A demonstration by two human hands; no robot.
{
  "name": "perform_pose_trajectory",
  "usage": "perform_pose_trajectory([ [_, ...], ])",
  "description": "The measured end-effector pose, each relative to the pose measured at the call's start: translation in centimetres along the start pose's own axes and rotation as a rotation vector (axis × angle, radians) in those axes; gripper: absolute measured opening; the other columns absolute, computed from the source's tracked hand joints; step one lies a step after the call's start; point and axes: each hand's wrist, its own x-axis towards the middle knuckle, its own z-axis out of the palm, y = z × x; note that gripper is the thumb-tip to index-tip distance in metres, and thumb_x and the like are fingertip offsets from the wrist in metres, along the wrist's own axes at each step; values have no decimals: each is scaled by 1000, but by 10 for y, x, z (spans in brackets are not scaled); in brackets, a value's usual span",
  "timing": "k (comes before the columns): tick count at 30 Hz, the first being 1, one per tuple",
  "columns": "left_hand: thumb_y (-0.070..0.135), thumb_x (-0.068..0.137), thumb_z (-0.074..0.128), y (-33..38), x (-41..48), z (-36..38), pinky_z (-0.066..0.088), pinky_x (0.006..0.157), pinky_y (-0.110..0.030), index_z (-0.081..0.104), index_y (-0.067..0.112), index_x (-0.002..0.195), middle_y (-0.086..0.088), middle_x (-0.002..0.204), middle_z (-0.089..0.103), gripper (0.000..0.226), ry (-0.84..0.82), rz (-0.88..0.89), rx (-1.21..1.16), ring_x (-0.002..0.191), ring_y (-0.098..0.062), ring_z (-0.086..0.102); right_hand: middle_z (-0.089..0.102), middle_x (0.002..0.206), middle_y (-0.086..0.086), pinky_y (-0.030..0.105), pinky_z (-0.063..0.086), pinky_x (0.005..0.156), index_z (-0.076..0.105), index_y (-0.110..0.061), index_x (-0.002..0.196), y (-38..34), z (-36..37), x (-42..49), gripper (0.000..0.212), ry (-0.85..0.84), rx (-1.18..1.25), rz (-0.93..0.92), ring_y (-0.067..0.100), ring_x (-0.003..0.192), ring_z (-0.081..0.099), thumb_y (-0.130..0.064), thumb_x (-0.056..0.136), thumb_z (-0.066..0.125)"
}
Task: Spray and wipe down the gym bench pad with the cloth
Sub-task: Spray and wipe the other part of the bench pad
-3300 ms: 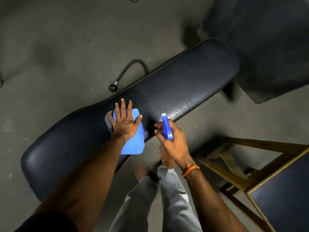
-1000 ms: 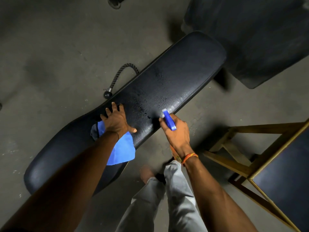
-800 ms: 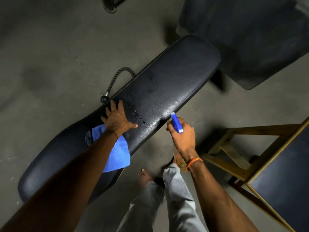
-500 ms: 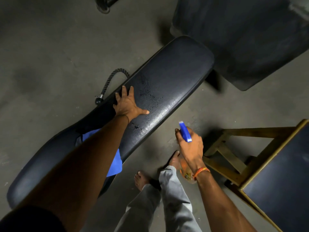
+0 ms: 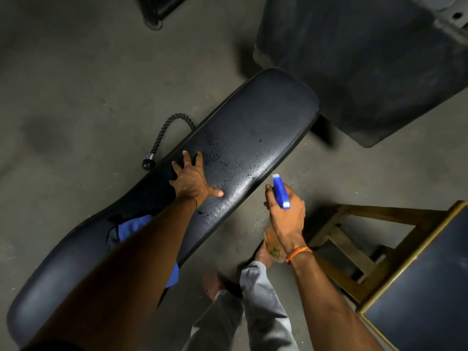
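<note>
Grey concrete floor (image 5: 76, 72), dimly lit. Wooden stool (image 5: 354, 249) with dark padded top at lower right. Dark padded surface (image 5: 367, 59) upper right. Rope handle (image 5: 162, 138) on floor.

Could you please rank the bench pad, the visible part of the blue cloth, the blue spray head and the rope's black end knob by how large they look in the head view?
1. bench pad
2. blue cloth, partly hidden by the forearm
3. spray head
4. end knob
</note>
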Motion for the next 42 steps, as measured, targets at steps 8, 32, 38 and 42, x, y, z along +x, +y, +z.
perform_pose_trajectory([
  [8, 60, 51, 92, 5, 4, -3, 42, 104, -71, 8, 29, 161, -9, 170, -6, 142, -6, -30, 29, 154, -47, 3, 67, 68, 1, 38, 52, 67, 62, -24, 88, -6, 10, 0, 39, -238, -180, -89, 30, 70, 65, -62, 82, 53],
  [32, 54, 51, 95, 7, 4, -3, 41, 103, -74, 16, 27, 157, -10, 169, -1, 136, 22, -39, -9, 153, -47, 6, 69, 72, 8, 48, 58, 75, 56, -21, 77, -7, -34, 69, 34, 138, -40, 99, 35, 73, 70, -52, 90, 59],
  [38, 53, 51, 96, 8, 4, -2, 41, 103, -74, 16, 27, 157, -9, 169, 0, 136, 25, -49, -16, 153, -47, 5, 71, 72, 8, 43, 59, 75, 63, -18, 84, 2, -22, 40, 41, 45, -76, 90, 32, 72, 72, -58, 82, 53],
  [42, 53, 50, 96, 9, 4, -2, 39, 104, -74, 15, 27, 158, -9, 169, -1, 137, 26, -52, -21, 154, -47, 5, 71, 69, 1, 35, 55, 70, 62, -24, 82, 1, -6, 26, 43, -148, -117, 26, 22, 68, 70, -64, 77, 48],
])
